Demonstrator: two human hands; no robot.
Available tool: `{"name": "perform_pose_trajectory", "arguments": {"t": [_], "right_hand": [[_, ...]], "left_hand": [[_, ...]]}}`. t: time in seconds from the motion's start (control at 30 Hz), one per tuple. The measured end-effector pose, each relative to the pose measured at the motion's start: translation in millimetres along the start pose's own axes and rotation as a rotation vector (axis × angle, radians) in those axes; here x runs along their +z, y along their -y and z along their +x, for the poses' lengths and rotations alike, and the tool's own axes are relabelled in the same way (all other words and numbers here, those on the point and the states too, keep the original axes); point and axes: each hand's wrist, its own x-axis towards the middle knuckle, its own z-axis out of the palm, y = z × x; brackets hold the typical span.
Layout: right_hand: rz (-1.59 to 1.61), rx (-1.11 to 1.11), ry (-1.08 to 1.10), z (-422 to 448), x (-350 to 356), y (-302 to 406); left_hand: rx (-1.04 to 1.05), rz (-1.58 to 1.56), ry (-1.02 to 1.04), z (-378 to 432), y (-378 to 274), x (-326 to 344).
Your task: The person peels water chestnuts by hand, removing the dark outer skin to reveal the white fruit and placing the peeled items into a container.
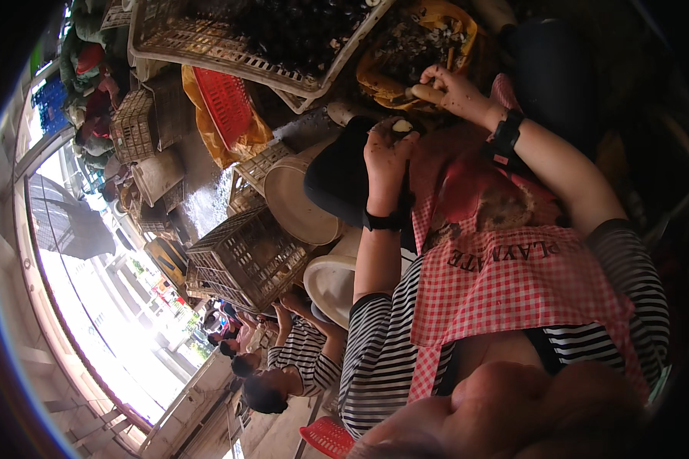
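My left hand [386, 150] grips a small dark item [402, 126] with a pale cream patch on its upper side; I cannot tell exactly what it is. To its right and farther forward, my right hand [462, 97] is closed around a short tan handle [428, 94], likely wooden; the tool's working end is not clearly visible. Just beyond that hand, a yellow bag-lined container [373, 86] holds dark and pale scraps. A pale plastic crate [224, 62], heaped with dark pieces [304, 34], stands ahead of my left hand. My red-checked apron [505, 287] is stained with dirt.
On the left are a red plastic basket [221, 103] in a yellow bag, a beige bucket [301, 201], a brown slatted crate [247, 258] and a white basin [330, 287]. A co-worker in a striped shirt [307, 350] sits beside me, with several people beyond. Wet floor [206, 201] shows between containers.
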Motion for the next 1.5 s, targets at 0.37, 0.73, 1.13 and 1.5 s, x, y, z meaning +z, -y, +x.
{"name": "perform_pose_trajectory", "arguments": {"t": [0.37, 0.73, 1.13, 1.5], "right_hand": [[0.039, -0.242, 0.069, -20, 10, 39], [-0.086, -0.058, -0.051, -3, 1, -16], [-0.238, -0.445, 0.031, -25, 5, 61], [-0.375, -0.435, -0.114, -12, -3, 49]], "left_hand": [[-0.075, -0.144, 0.012, 4, 9, -2], [-0.202, -0.744, 0.054, 1, 9, -6], [-0.08, -0.659, 0.151, 0, 22, -7], [-0.1, -0.612, 0.081, -7, 15, 0]]}}
